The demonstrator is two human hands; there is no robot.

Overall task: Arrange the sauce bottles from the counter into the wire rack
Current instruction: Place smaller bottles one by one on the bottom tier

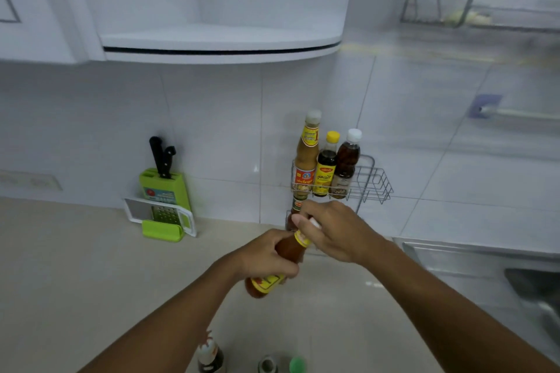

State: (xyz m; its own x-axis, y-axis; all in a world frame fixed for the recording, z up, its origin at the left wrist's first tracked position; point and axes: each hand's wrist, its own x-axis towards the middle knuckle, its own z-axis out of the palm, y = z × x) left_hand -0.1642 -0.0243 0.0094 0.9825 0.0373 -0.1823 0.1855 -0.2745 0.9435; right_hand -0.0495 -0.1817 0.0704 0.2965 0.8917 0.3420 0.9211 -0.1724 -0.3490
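A: What do the two hands hold?
B: The left hand [266, 254] is wrapped around the body of a red sauce bottle [274, 269], held tilted above the counter [75, 266]. The right hand [336, 230] is closed over the bottle's neck and cap end.

A: Where is the wire rack?
B: The wire rack [369, 182] hangs on the tiled wall [212, 130], beyond the hands. Its upper tier carries three upright bottles side by side: a tan bottle [307, 154], a yellow-capped dark bottle [327, 166] and a white-capped brown bottle [347, 163]. The right part of that tier is bare. A further bottle [298, 206] shows just below, partly hidden by the right hand.

A: What remains on the counter?
B: Three bottle tops [269, 365] at the near edge; a green knife block [165, 188] with a grater [163, 215] stands left.
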